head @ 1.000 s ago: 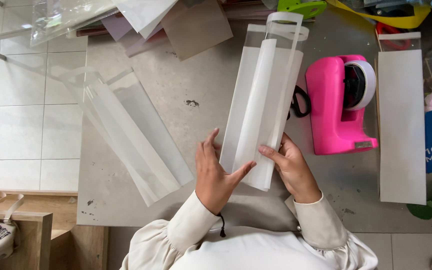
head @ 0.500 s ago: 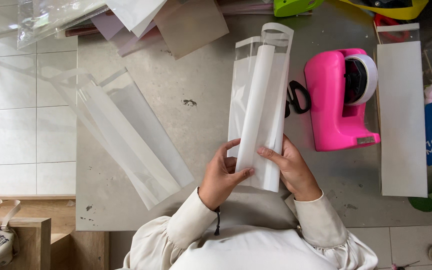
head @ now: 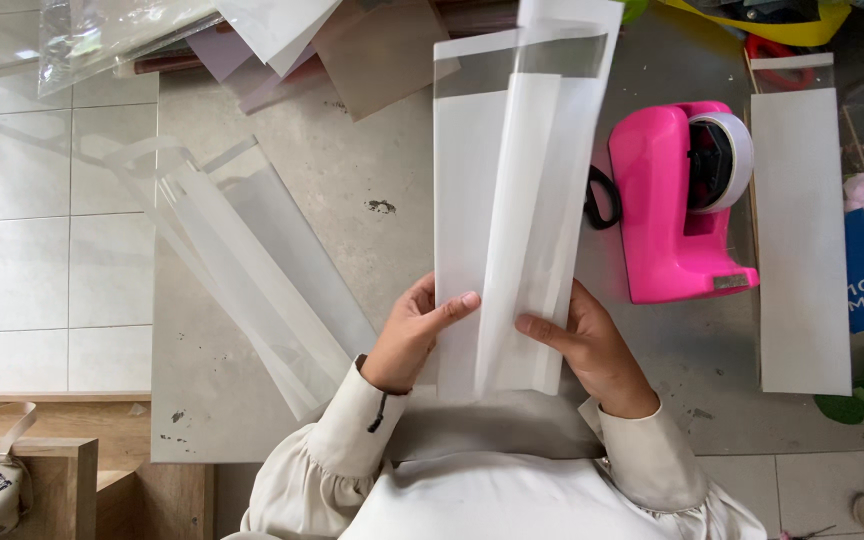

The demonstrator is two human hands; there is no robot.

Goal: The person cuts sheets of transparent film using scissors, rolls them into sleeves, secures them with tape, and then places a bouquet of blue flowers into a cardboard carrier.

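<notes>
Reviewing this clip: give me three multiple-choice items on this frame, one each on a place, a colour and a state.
1. Where is the tape dispenser relative to the held sleeve?
A. Right of it
B. Left of it
C. Under it

2. What colour is the dispenser?
A. Blue
B. Pink
C. Black

3. How is the sleeve held?
A. By one hand
B. Lying untouched
C. By both hands

Answers: 1 A, it sits on the table to the right. 2 B, its body is bright pink. 3 C, left hand and right hand grip its lower end.

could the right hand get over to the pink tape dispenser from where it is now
Probably yes. The right hand sits just beside the pink tape dispenser, with bare table between, but it would first have to let go of the translucent sleeve.
</notes>
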